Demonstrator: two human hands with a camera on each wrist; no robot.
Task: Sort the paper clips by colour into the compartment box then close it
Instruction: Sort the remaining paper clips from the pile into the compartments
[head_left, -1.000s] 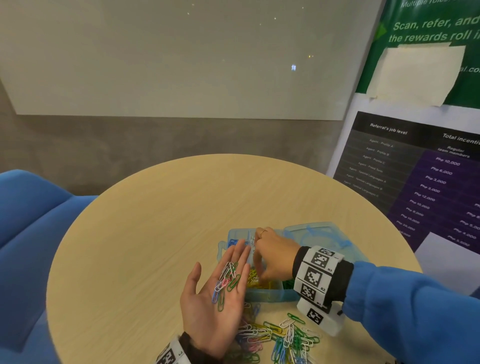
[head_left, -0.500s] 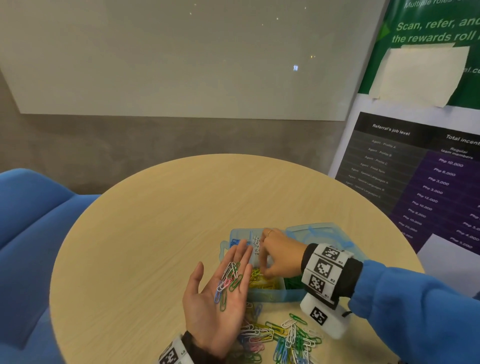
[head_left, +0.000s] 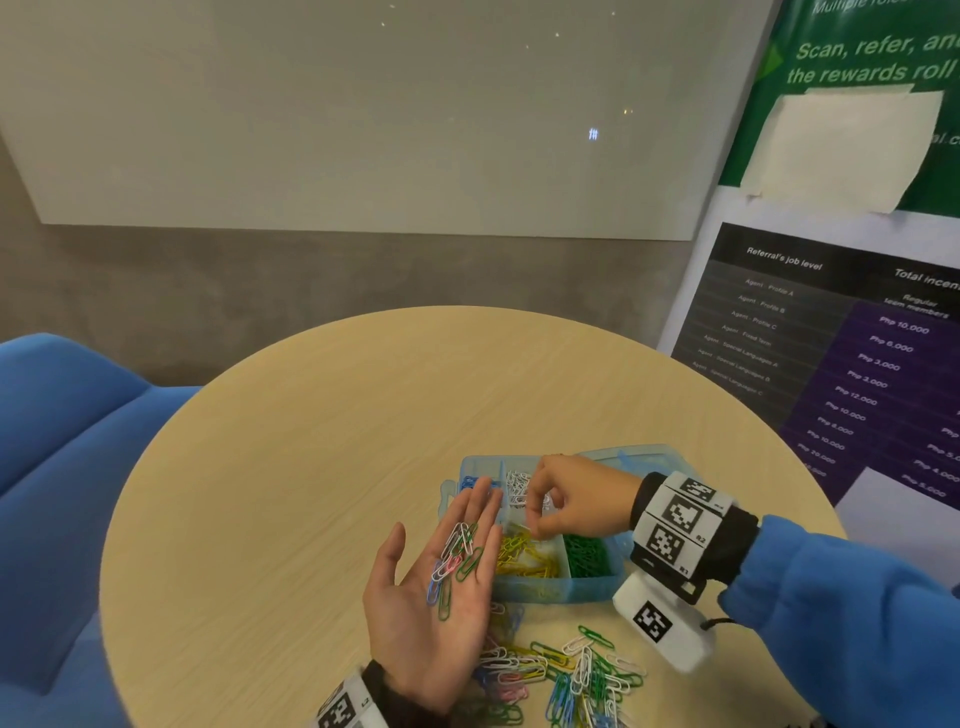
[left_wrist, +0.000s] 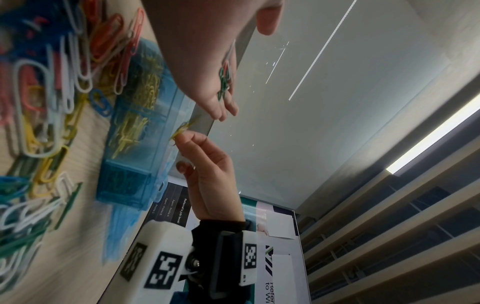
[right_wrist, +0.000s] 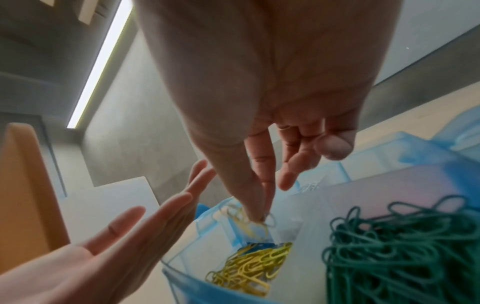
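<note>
Head view: the left hand (head_left: 436, 597) is lying palm-up and spread flat beside the near-left corner of the blue compartment box (head_left: 545, 590), carrying a small heap of mixed paper clips (head_left: 454, 558) whose long axes are running roughly along the fingers. The right hand (head_left: 566, 501) is hovering over the box with thumb and forefinger pinched, just right of the left fingertips, so it is the nearer hand for the next pick. A loose pile of clips (head_left: 561, 675) is waiting on the table (head_left: 291, 467).

Left wrist view: the right hand (left_wrist: 207, 168) is pinching a yellow clip (left_wrist: 182, 129) above the box edge.

Right wrist view: the thumb and forefinger are coming together on that yellow clip (right_wrist: 249, 224) directly over the yellow compartment (right_wrist: 249, 267), with the green compartment (right_wrist: 405, 246) to its right; the flat left palm (right_wrist: 103, 246) is lying to the left.
</note>
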